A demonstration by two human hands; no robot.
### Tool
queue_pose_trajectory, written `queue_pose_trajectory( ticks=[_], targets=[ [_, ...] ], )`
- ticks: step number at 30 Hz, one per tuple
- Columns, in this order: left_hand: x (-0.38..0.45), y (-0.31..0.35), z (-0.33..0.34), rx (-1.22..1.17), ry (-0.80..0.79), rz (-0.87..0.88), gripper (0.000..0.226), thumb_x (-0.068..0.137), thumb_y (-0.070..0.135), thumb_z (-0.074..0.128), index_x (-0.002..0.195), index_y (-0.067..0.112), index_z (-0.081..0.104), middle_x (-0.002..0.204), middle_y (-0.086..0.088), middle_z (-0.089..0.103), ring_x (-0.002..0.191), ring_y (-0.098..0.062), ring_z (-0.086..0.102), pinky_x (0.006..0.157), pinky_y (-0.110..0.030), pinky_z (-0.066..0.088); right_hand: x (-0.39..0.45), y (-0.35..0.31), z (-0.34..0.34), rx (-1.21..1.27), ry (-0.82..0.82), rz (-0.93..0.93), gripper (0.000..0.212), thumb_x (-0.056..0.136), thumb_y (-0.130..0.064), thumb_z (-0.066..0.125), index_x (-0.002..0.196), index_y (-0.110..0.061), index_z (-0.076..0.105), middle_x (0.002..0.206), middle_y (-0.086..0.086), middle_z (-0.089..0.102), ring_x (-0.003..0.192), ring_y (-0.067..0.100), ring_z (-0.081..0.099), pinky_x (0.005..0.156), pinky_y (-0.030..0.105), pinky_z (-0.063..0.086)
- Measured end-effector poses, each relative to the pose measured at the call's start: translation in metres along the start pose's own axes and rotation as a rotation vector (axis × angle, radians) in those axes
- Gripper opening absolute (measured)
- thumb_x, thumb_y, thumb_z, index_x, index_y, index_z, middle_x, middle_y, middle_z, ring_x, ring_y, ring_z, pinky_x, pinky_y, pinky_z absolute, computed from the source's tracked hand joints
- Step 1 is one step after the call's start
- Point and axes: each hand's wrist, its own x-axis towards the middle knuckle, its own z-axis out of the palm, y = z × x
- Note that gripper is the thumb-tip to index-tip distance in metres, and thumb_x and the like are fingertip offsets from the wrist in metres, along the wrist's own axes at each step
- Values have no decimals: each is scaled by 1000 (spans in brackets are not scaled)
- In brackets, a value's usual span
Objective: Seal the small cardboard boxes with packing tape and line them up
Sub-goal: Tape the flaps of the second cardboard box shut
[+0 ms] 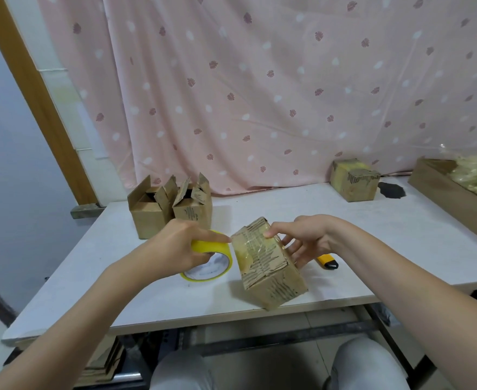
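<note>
**Taping the box near the table's front edge**

The step in hand is the sealing of one small box (268, 263), which sits tilted near the front edge of the white table (344, 220). The left hand (181, 243) has its fingers curled round the yellow tape roll (207, 257) and holds it just left of the box, touching or almost touching its top edge. The right hand (302, 237) rests on the top of the box — the thumb presses on the clear tape there, and the other fingers are spread apart down the far side.

Tape already lies across the top flaps, so I judge this box is partly sealed. The next move probably calls for pulling the strip over the edge, smoothing it down, then cutting it — the yellow cutter (327, 261) lies just right of the box.

Two open boxes (169, 212) wait at the back left, touching each other. One sealed box (354, 180) stands at the back right, well apart, so the line is hardly begun.
</note>
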Motion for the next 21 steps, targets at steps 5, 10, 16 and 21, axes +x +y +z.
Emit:
queue_pose_trajectory(
  ticks=[5,10,16,21],
  targets=[
    [4,-1,3,47,-59,-15,47,84,22,66,118,54,63,69,11,50,70,3,50,65,-8,35,0,6,-2,34,-11,13,76,75,-40,81,125,9,49,107,27,69,88,38,72,78,48,60],
    [7,-4,21,13,-122,-51,48,80,32,55,121,57,61,71,-10,58,65,-20,50,65,-30,44,0,14,-3,72,-21,22,73,80,-38,76,126,11,47,113,29,66,95,39,70,89,51,56],
    [6,2,40,-28,-165,-46,54,92,22,64,122,64,50,76,3,51,71,-4,45,67,-11,32,2,17,-6,93,-18,11,62,88,-32,66,130,8,45,114,29,66,94,38,68,87,44,57],
    [14,15,54,-44,-132,-47,53,95,24,61,126,63,44,81,4,50,77,-9,44,71,-9,32,-5,19,-7,15,131,-47,29,89,-21,60,108,1,59,94,18,70,78,32,65,74,38,55]
  ],
)
